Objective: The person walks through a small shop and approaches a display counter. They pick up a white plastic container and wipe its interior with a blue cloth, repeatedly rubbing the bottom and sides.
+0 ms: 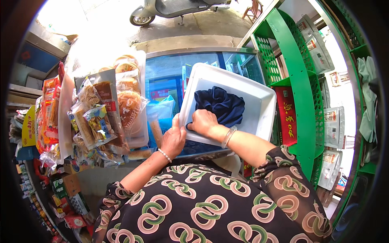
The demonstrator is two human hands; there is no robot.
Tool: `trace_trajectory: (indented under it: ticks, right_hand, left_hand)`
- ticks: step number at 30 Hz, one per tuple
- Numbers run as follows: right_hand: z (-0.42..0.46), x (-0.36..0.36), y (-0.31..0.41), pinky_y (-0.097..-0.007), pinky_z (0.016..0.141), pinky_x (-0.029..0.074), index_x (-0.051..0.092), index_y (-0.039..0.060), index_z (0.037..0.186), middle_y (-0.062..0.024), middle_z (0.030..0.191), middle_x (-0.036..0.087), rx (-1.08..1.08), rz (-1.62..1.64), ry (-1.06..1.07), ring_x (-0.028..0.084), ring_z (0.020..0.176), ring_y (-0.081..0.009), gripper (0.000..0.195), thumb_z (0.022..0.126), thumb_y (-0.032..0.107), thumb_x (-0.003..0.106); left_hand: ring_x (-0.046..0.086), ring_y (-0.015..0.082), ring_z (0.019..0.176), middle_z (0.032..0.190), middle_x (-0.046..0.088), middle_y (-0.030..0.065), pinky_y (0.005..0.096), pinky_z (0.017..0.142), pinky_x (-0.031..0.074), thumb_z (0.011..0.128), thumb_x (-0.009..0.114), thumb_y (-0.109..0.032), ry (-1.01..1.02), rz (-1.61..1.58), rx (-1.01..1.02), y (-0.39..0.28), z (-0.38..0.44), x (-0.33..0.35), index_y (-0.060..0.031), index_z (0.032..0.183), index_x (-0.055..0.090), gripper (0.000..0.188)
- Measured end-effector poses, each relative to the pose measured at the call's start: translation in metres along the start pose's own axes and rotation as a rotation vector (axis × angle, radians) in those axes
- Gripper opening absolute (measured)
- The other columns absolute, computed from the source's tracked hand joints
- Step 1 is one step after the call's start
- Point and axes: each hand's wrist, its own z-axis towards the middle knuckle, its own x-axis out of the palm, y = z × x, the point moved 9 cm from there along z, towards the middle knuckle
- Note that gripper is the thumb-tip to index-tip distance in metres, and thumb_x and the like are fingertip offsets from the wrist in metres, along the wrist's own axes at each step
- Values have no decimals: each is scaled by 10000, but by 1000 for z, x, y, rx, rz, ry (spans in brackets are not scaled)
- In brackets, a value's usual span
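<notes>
A white plastic tub sits tilted on the blue-tinted glass counter before me. My left hand grips its near-left rim, thumb pointing up along the wall. Inside the tub, my right hand is closed on a dark navy cloth. The cloth lies bunched beyond the fist, and a small bit of it pokes out at the fist's left side, by the tub's near-left corner.
Left of the tub stand a white tray of packaged bread and bagged snacks. Green plastic shelving rises close on the right, with a red box. Past the counter, a scooter is parked outside.
</notes>
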Motion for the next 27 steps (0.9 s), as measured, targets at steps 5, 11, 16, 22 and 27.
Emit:
trace_trajectory:
  ticks: [5,11,16,22,27]
  right_hand:
    - [-1,1,-6,-378,686,502,669,28,701,-186,736,630,91,64,-18,629,712,-311,252,623,268,665]
    - [-2,-3,-10,-382,679,498,665,19,698,-186,721,629,172,153,-54,626,711,-319,269,590,263,693]
    - [5,3,-18,-319,572,488,635,19,614,-106,555,606,254,277,-25,616,523,-219,194,625,210,666]
    - [23,-12,-33,-278,602,490,650,46,650,-59,584,626,366,424,-1,623,531,-170,133,676,176,655]
    - [20,-5,-25,-281,404,453,583,-14,573,-79,513,571,332,432,136,561,416,-152,177,683,105,653]
  left_hand:
    - [563,447,723,777,577,287,508,661,432,859,385,-203,3,-11,23,-1,-5,-1,-64,1293,210,488]
    - [564,445,748,795,577,289,496,685,435,861,384,-198,7,-1,27,2,-1,1,-59,1300,202,495]
    - [563,444,758,813,574,293,496,693,435,862,381,-204,14,-11,24,7,4,3,-53,1296,209,490]
    - [558,449,758,807,576,290,500,693,432,862,369,-220,10,21,45,6,8,3,-45,1286,217,483]
    - [558,452,739,789,578,288,508,678,431,858,375,-225,8,31,72,7,10,1,-47,1280,222,484]
